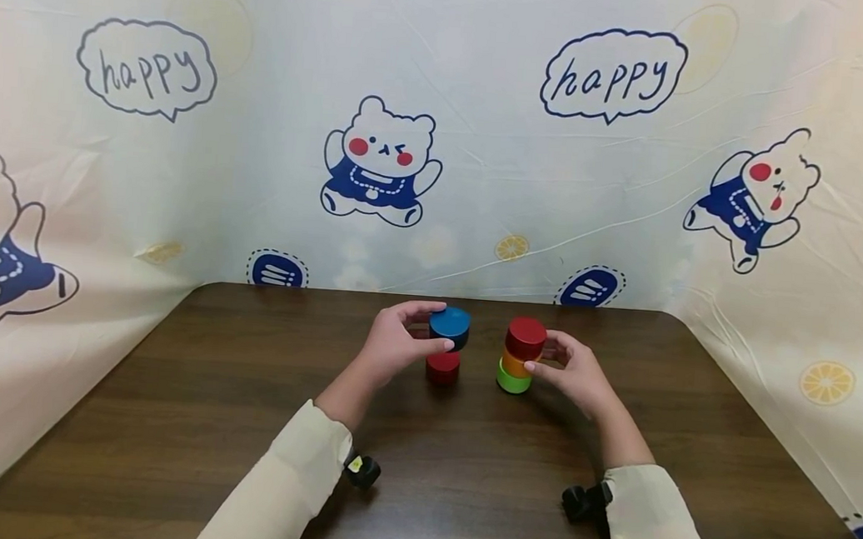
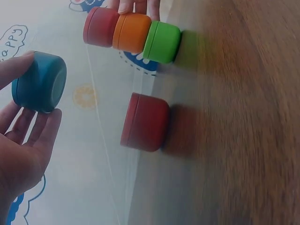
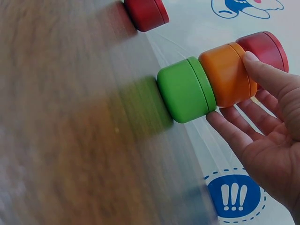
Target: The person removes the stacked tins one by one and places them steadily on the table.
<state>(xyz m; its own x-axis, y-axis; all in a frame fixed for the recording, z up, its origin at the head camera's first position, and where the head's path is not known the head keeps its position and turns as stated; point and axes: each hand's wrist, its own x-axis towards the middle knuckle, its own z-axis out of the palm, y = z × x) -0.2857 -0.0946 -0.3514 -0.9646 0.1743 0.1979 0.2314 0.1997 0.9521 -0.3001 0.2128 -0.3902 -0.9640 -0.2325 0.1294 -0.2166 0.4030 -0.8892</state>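
Observation:
My left hand [image 1: 399, 340] grips a small blue lidded jar [image 1: 448, 324] between thumb and fingers. In the left wrist view that blue jar is apart from the red jar [image 2: 146, 123], which stands by itself on the table. To the right is a stack: a green jar [image 3: 185, 91] at the bottom, an orange jar [image 3: 227, 75] in the middle and a second red jar [image 1: 526, 338] on top. With its thumb on the orange jar and its fingers behind, my right hand [image 1: 577, 373] holds the stack at its middle.
The jars stand toward the far edge of a dark brown wooden table [image 1: 454, 488]. Behind it hangs a pale curtain [image 1: 484, 156] printed with bears and lettering. A small black wrist camera [image 1: 362, 471] sits below the left sleeve, another black camera [image 1: 582, 503] by the right.

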